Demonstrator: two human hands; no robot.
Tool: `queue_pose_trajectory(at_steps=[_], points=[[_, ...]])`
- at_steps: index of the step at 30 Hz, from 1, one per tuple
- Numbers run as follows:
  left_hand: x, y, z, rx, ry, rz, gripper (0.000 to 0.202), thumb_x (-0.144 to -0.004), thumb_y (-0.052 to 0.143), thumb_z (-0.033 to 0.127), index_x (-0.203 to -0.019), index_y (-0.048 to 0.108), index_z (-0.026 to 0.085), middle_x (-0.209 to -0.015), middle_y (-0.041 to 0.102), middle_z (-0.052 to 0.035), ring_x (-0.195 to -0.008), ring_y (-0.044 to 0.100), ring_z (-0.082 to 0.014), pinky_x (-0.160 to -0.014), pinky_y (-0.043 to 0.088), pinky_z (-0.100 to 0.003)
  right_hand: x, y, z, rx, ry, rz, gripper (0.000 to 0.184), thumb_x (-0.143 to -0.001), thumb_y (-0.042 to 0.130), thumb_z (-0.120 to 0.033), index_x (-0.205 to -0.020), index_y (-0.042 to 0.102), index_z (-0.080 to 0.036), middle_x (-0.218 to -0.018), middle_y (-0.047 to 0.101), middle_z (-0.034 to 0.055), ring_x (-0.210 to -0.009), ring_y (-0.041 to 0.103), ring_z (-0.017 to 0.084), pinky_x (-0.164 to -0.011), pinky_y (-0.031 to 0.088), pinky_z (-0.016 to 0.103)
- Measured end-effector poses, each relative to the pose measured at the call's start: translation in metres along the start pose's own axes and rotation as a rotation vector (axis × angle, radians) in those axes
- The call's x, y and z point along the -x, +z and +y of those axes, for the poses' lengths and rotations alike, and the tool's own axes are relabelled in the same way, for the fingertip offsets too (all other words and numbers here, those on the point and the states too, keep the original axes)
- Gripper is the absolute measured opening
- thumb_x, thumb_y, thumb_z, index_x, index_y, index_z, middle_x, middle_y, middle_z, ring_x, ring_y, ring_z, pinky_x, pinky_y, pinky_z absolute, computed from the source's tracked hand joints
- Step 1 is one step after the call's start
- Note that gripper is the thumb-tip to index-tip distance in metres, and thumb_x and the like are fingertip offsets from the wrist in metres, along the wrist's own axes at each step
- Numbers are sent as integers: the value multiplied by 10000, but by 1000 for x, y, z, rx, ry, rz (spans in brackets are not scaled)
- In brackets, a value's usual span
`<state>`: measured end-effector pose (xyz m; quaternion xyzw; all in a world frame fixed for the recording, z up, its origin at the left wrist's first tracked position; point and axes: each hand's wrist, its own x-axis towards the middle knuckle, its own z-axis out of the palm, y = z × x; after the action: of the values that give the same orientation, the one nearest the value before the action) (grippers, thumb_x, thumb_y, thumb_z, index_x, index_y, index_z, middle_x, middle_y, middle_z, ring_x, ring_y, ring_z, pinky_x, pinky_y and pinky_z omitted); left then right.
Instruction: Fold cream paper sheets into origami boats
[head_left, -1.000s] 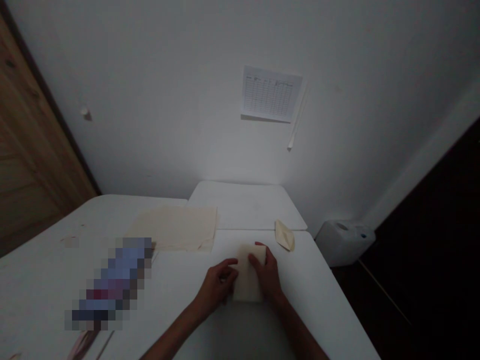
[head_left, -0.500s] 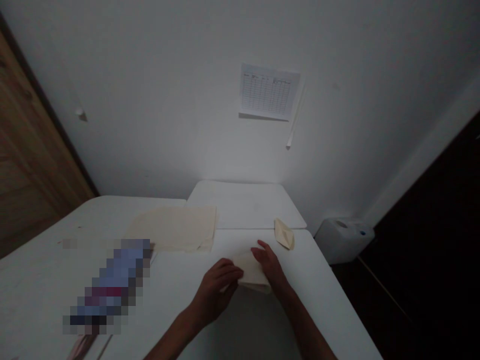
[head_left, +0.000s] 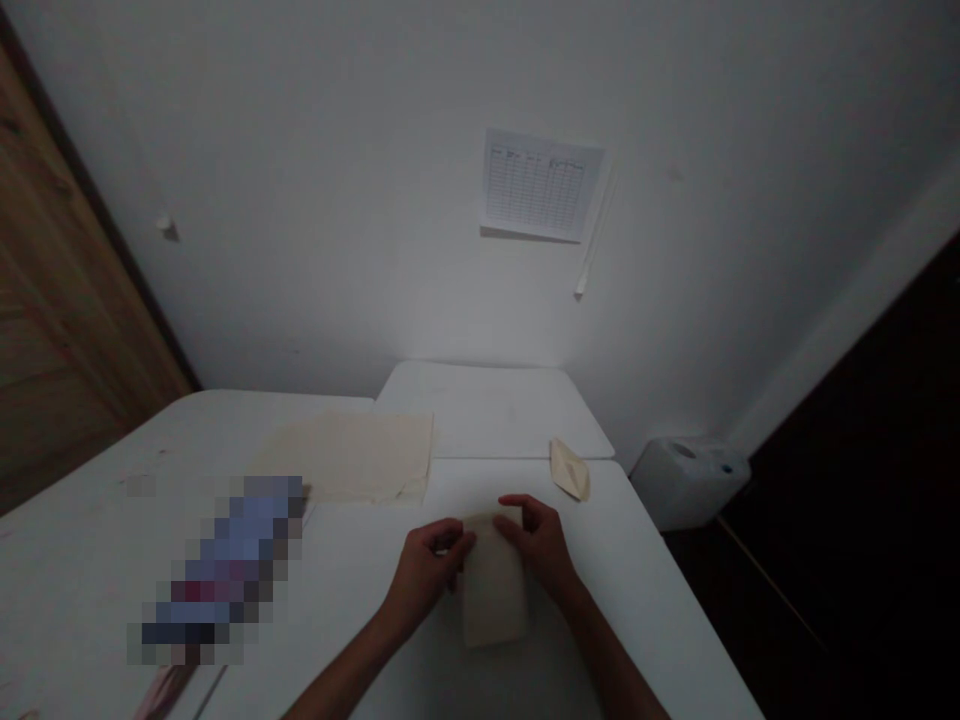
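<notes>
A folded cream sheet, apparently paper (head_left: 494, 590), lies lengthwise in front of me on the white table. My left hand (head_left: 429, 565) pinches its upper left edge between thumb and fingers. At the upper right corner, my right hand (head_left: 536, 535) grips the same sheet, thumb on top and index finger curved beyond the far edge. Some fingertips are hidden behind the sheet. Beyond my right hand rests a smaller folded cream piece (head_left: 570, 470), pointed at its ends. Larger flat cream sheets (head_left: 360, 455) lie to the far left of my hands.
A pixelated blue object (head_left: 232, 550) is on the left of the white table (head_left: 337, 560). Against the wall, a printed chart (head_left: 541, 185) hangs beside a thin white strip. A white container (head_left: 686, 485) stands on the right, past the table's edge.
The folded sheet has turned from lying crosswise under my hands to lying lengthwise toward me. My hands have shifted to its far end, the right one curling its fingers more.
</notes>
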<state>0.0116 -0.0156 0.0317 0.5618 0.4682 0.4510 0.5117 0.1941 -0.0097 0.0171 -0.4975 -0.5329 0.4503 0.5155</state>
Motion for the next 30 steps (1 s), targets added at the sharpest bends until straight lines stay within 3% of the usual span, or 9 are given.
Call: queue_pose_trajectory(at_steps=[5, 23, 30], points=[[0, -1, 2, 60, 0, 104, 392, -673, 722, 473, -863, 681, 132, -620, 643, -17, -416, 496, -104, -319, 380, -186, 1, 0, 0, 35, -7, 5, 417, -692, 732, -436, -995, 664, -158, -575, 468, -57, -511, 386, 98, -475, 313, 221], [2, -2, 4, 22, -7, 142, 340, -693, 716, 455, -801, 693, 132, -556, 632, 1, -350, 454, -79, -304, 370, -179, 4, 0, 0, 61, 7, -6, 459, -691, 715, -493, -1002, 671, -159, -607, 513, -33, -533, 430, 114, -494, 359, 231], [3, -1, 5, 33, -14, 144, 321, -699, 705, 445, -791, 692, 137, -520, 607, 15, -331, 428, -72, -299, 359, -175, 5, 0, -1, 101, -24, 5, 404, -716, 700, -453, -993, 678, -160, -573, 459, -50, -509, 372, 99, -462, 300, 215]])
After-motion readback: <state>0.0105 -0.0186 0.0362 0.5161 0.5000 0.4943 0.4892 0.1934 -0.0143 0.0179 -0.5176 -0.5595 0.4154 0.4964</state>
